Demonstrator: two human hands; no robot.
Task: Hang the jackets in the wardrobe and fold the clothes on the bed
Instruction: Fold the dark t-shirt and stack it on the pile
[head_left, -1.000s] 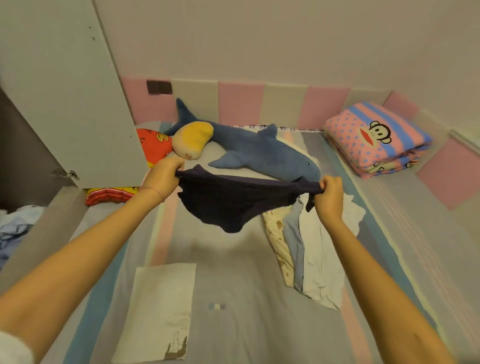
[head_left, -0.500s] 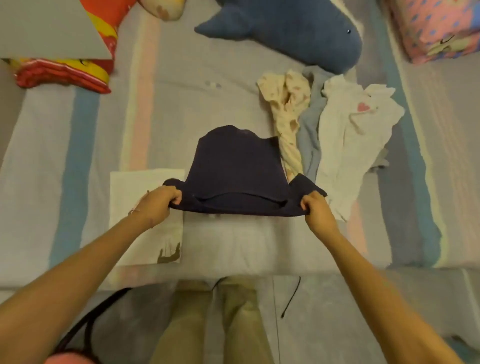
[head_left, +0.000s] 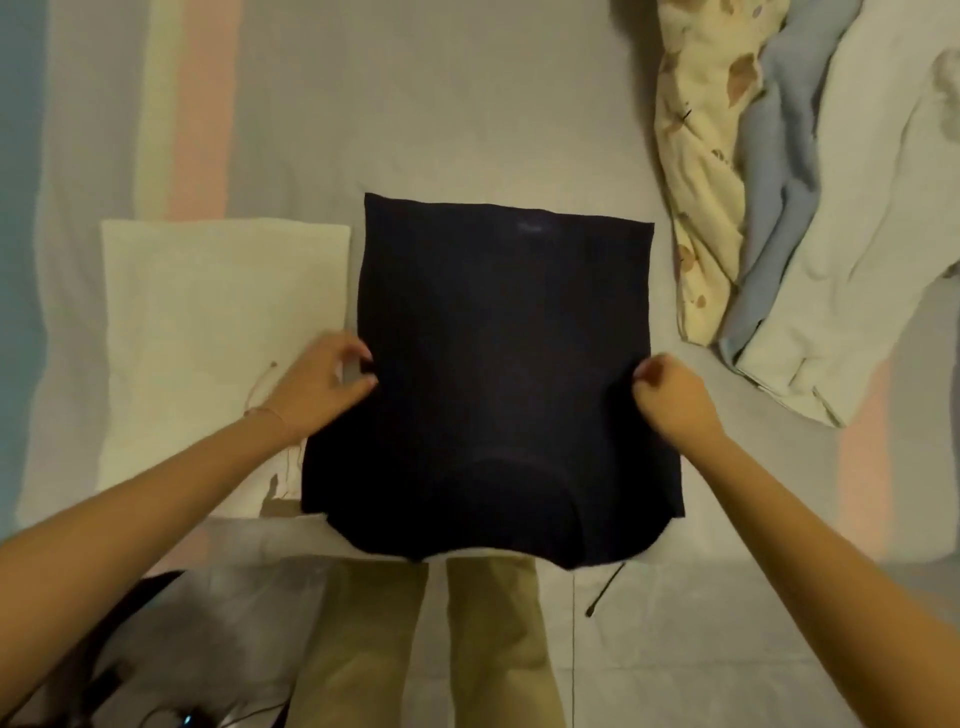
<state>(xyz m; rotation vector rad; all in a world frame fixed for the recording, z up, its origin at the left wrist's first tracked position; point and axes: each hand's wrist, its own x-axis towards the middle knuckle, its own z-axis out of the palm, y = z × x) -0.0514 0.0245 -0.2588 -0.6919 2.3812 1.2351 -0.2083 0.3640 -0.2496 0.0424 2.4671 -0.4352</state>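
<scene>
Both hands are on the dark garment (head_left: 504, 364), one at each side edge! The left hand (head_left: 322, 384) has thumb and curled fingers pinching the left edge. The right hand (head_left: 672, 397) is bunched into a fist round the right edge, knuckles up. Between the two grips the cloth lies flat and smooth on the striped bed sheet (head_left: 467, 104). Its far hem runs straight across, well beyond the fingers. Its rounded near end reaches back past both wrists and droops just over the edge of the bed, above the person's khaki trousers (head_left: 374, 654).

Just outside the left grip, and under that wrist, sits a folded white piece (head_left: 208, 322), touching the dark cloth's left edge. A thin string bracelet (head_left: 265, 413) circles the left wrist.

Beyond the right grip and outward lies the unfolded heap: a cream leaf-print piece (head_left: 696, 182) nearest, a pale blue one (head_left: 774, 197) beside it, then a white one (head_left: 878, 234). Behind the right wrist a thin black cord (head_left: 605, 590) hangs off the bed edge.
</scene>
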